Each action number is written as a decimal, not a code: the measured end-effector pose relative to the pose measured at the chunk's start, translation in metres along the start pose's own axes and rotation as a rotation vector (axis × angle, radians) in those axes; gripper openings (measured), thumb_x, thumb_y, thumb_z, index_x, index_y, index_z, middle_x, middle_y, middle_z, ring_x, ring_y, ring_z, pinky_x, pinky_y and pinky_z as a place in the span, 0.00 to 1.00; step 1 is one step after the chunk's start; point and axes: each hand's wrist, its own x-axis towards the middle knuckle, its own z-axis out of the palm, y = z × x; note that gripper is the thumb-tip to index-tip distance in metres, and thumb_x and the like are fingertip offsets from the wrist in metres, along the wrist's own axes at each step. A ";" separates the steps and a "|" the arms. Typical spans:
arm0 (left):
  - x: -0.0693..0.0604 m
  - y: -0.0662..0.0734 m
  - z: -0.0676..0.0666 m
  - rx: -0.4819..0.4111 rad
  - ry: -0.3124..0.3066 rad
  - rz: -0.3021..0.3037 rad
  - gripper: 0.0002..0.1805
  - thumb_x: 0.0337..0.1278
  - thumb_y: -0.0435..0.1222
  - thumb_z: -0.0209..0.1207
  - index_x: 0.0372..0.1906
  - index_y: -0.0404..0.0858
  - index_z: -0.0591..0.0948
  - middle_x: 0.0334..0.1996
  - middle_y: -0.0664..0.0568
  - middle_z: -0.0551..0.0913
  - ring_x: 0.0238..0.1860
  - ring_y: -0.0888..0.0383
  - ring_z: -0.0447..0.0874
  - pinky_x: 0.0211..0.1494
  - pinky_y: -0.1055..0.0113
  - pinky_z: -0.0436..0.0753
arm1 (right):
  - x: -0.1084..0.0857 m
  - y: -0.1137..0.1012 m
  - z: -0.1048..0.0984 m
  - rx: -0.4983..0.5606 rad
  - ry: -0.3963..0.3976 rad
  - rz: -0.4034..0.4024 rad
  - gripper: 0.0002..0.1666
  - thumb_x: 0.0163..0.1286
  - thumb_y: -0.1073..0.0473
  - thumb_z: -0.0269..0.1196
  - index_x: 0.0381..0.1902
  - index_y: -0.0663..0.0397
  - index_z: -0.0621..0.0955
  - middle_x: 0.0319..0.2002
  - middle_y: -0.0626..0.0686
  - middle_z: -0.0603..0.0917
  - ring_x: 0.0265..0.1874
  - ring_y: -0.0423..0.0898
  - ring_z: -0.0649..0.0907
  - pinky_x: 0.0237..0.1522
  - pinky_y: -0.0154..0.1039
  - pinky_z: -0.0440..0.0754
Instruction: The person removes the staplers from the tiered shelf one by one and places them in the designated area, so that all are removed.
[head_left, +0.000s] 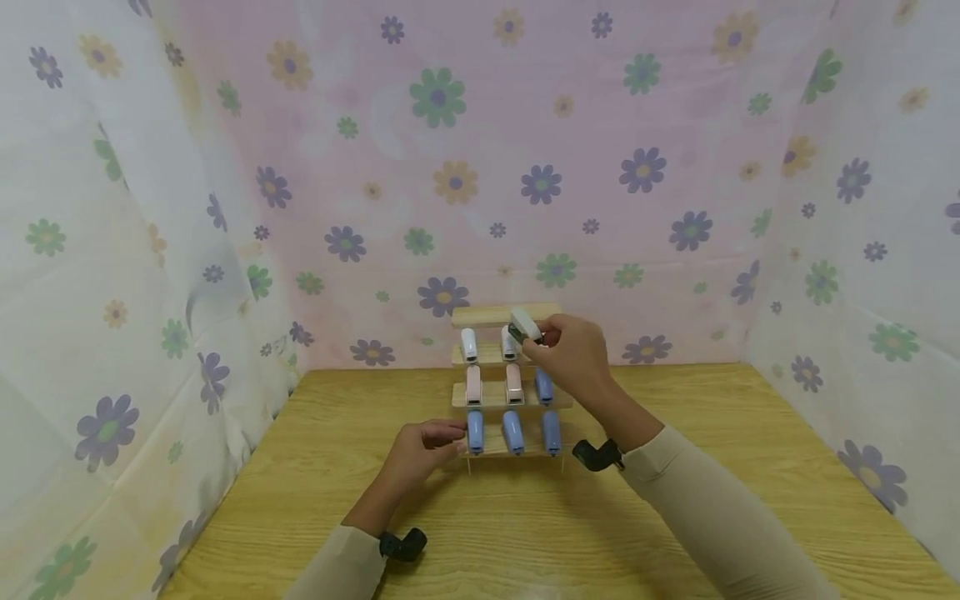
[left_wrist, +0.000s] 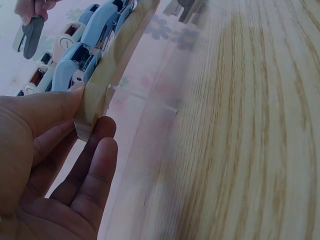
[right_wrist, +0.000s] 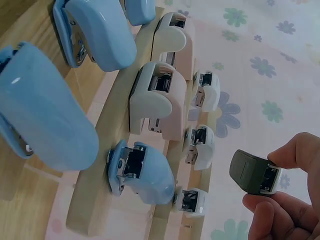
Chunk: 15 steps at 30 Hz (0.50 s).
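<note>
A small stapler [right_wrist: 252, 172], white on top with a dark grey-green base, is pinched between thumb and fingers of my right hand [head_left: 573, 350]. It hovers near the upper tiers of a wooden step rack [head_left: 487, 317], apart from the shelves. My left hand [head_left: 423, 450] grips the left end of the lowest shelf [left_wrist: 95, 100], thumb on one side and fingers underneath. On that shelf stand three blue staplers [head_left: 513, 432]. Above them are two pink staplers [head_left: 473, 386] and a blue one [head_left: 543, 386]. White staplers [right_wrist: 201, 145] occupy the tier above, one hidden in the head view.
The rack has clear supports [left_wrist: 142, 100] and stands on a wood-grain table [head_left: 360, 417]. Flower-patterned cloth [head_left: 495, 150] hangs behind and at both sides. A black wrist device [head_left: 403, 546] sits on each forearm.
</note>
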 end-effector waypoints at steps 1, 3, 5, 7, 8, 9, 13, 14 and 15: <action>0.000 -0.001 0.000 0.004 -0.002 0.003 0.09 0.62 0.40 0.72 0.46 0.45 0.92 0.57 0.53 0.87 0.58 0.52 0.84 0.50 0.70 0.84 | -0.003 0.002 -0.002 0.009 0.008 -0.009 0.14 0.63 0.51 0.70 0.41 0.53 0.89 0.32 0.52 0.90 0.32 0.48 0.87 0.34 0.47 0.86; 0.000 -0.001 0.000 0.007 -0.006 0.005 0.09 0.62 0.40 0.72 0.46 0.46 0.92 0.57 0.54 0.87 0.58 0.52 0.84 0.50 0.70 0.84 | -0.008 0.006 -0.006 0.023 0.026 -0.028 0.13 0.63 0.52 0.71 0.41 0.54 0.89 0.32 0.52 0.90 0.32 0.48 0.87 0.33 0.47 0.86; 0.000 -0.001 0.001 0.011 -0.007 0.008 0.10 0.63 0.41 0.72 0.47 0.46 0.92 0.57 0.54 0.87 0.58 0.53 0.84 0.51 0.69 0.84 | -0.012 0.011 -0.010 0.034 0.042 -0.040 0.12 0.63 0.53 0.72 0.41 0.54 0.89 0.32 0.52 0.90 0.31 0.48 0.87 0.33 0.47 0.86; 0.000 -0.001 0.000 0.011 -0.006 0.001 0.10 0.63 0.41 0.72 0.47 0.46 0.92 0.57 0.55 0.87 0.57 0.54 0.85 0.51 0.69 0.85 | -0.016 0.016 -0.013 0.045 0.049 -0.040 0.12 0.63 0.54 0.73 0.41 0.54 0.89 0.32 0.52 0.90 0.31 0.48 0.87 0.33 0.46 0.86; -0.001 -0.001 0.000 0.010 -0.005 0.003 0.10 0.63 0.41 0.72 0.47 0.46 0.92 0.57 0.54 0.87 0.57 0.54 0.85 0.51 0.69 0.85 | -0.018 0.019 -0.015 0.045 0.050 -0.032 0.12 0.63 0.54 0.73 0.41 0.53 0.89 0.32 0.52 0.90 0.31 0.48 0.87 0.33 0.46 0.87; -0.001 -0.001 0.000 0.008 -0.005 0.000 0.10 0.63 0.41 0.72 0.47 0.46 0.92 0.57 0.55 0.87 0.57 0.54 0.85 0.51 0.69 0.85 | -0.020 0.021 -0.016 0.053 0.044 -0.018 0.12 0.63 0.54 0.72 0.41 0.53 0.89 0.32 0.52 0.90 0.31 0.48 0.87 0.33 0.46 0.86; -0.001 -0.003 0.000 -0.010 -0.011 0.006 0.11 0.63 0.40 0.71 0.48 0.44 0.91 0.58 0.53 0.87 0.57 0.52 0.85 0.51 0.69 0.85 | -0.030 0.031 -0.023 0.067 0.027 0.056 0.13 0.64 0.52 0.72 0.42 0.53 0.89 0.34 0.52 0.89 0.32 0.48 0.86 0.34 0.45 0.86; -0.001 -0.004 -0.001 -0.016 -0.013 0.008 0.11 0.63 0.40 0.71 0.48 0.44 0.91 0.59 0.53 0.87 0.57 0.51 0.85 0.50 0.69 0.85 | -0.033 0.034 -0.025 0.068 0.026 0.072 0.13 0.64 0.52 0.72 0.42 0.53 0.88 0.33 0.52 0.89 0.32 0.48 0.86 0.34 0.44 0.86; -0.001 -0.004 -0.001 -0.022 -0.014 0.006 0.11 0.63 0.40 0.71 0.48 0.44 0.91 0.59 0.52 0.87 0.57 0.51 0.85 0.50 0.70 0.85 | -0.035 0.037 -0.027 0.072 0.025 0.083 0.13 0.65 0.52 0.72 0.42 0.53 0.88 0.33 0.52 0.89 0.32 0.49 0.86 0.34 0.44 0.86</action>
